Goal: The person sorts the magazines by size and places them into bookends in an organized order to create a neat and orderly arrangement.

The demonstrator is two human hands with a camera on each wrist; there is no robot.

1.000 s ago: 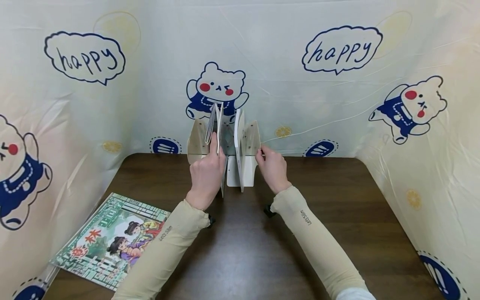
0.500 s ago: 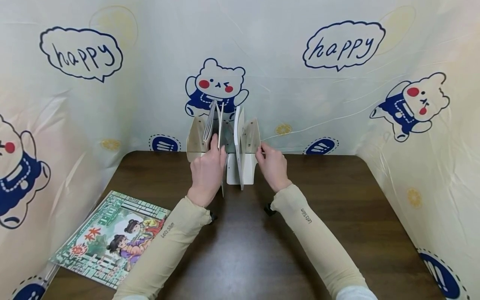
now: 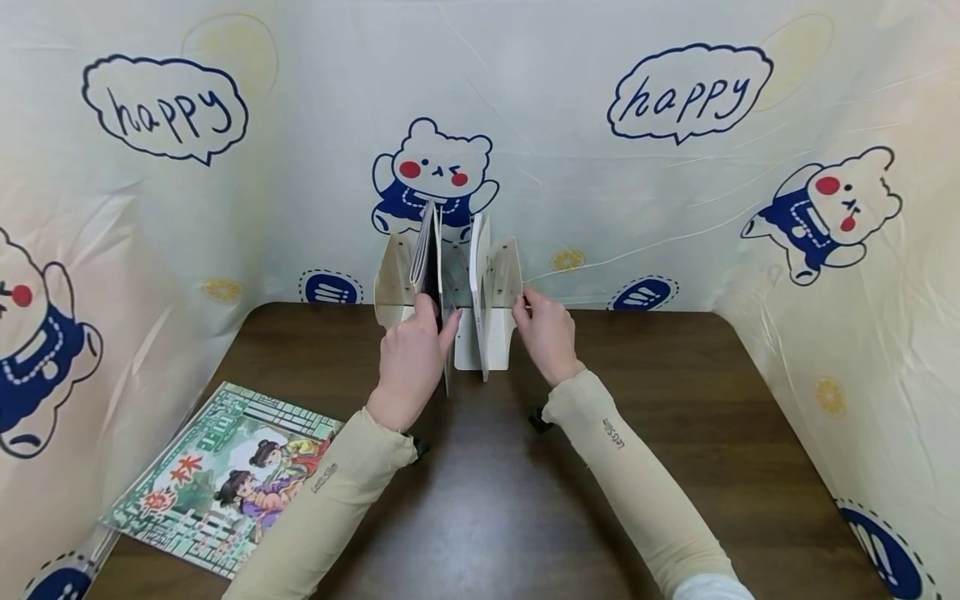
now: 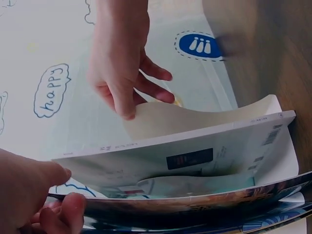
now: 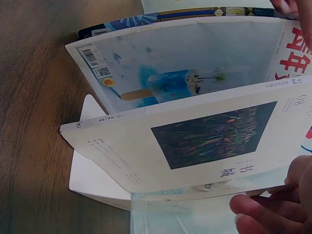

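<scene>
A cream book stand [image 3: 392, 287] stands at the table's back, with several thin magazines upright in it. My left hand [image 3: 408, 358] is at the left group, its thumb and fingers spread to either side of a magazine [image 3: 439, 258]. In the left wrist view a gap shows between the thumb [image 4: 58, 173] and that magazine's edge. My right hand [image 3: 550, 333] pinches the stand's right side panel [image 4: 195, 117] by its edge. Just inside that panel stands a white magazine [image 5: 195, 146] with a dark picture on its cover. A magazine with a popsicle picture [image 5: 165, 68] faces it across a gap.
A green illustrated book [image 3: 217, 483] lies flat at the table's left edge, partly under the left sleeve. Behind the stand hangs a pale cloth [image 3: 562, 183] printed with bears, and cloth flanks both sides of the dark wooden table [image 3: 637, 467].
My left hand's index finger has drawn back from between the left magazines, and the thumb has spread away from it. Those magazines stand closer together. The right hand stays at the panel.
</scene>
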